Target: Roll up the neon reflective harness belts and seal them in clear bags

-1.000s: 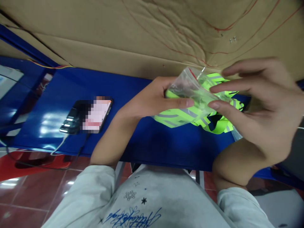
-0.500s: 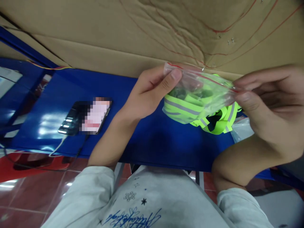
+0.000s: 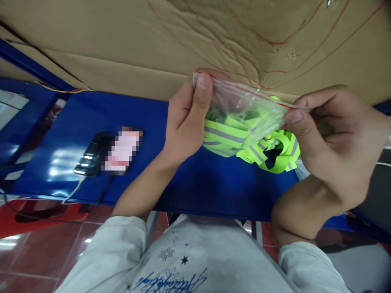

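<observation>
Clear zip bag point(image 3: 244, 108) held taut above the desk point(image 3: 195, 183): left hand point(image 3: 186, 118) and right hand point(image 3: 330, 138) pinch its ends, red seal edge uppermost, long axis running upper-centre down toward right of frame.

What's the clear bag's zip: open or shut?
Cannot tell, seam blurred: left hand and right hand pinch clear bag taut by its red-lined top.

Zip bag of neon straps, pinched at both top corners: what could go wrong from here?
The left hand and right hand pinch only the zip bag's top edge; the thin plastic could slip and drop onto the blue table. Its mouth may be unsealed, so the neon straps could spill.
</observation>
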Action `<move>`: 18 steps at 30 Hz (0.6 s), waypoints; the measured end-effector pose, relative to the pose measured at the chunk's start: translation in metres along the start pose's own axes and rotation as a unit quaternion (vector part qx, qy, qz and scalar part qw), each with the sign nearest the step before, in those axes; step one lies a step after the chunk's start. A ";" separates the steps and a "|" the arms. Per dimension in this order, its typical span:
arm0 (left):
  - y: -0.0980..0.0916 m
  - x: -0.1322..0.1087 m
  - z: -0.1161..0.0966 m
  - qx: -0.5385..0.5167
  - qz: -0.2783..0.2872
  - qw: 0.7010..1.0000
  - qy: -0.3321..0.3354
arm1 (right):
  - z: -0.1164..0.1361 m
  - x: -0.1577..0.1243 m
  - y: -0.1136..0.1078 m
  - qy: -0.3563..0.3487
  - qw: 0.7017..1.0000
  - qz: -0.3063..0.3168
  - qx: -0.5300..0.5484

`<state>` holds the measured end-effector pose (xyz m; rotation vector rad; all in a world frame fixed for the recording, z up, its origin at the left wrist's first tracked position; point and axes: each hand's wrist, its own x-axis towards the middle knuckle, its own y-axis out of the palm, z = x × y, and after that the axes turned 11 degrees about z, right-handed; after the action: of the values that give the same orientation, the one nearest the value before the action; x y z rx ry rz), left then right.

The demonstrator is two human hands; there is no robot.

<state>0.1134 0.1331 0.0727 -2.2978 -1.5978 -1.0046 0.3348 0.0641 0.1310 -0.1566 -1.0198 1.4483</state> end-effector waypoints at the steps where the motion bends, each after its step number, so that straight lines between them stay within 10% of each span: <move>1: 0.000 0.000 0.002 0.024 0.015 0.999 0.030 | 0.000 0.001 0.000 -0.010 1.000 0.006 0.007; 10: 0.001 0.001 0.009 0.110 0.046 0.987 0.109 | -0.001 0.006 0.006 -0.075 0.997 0.006 0.001; 18: 0.020 -0.006 -0.019 0.172 0.023 0.985 0.017 | -0.003 0.009 0.010 -0.074 0.997 0.009 0.024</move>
<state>0.1214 0.1112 0.0881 -2.0623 -1.5548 -0.6888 0.3278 0.0749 0.1267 -0.0243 -1.1044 1.5165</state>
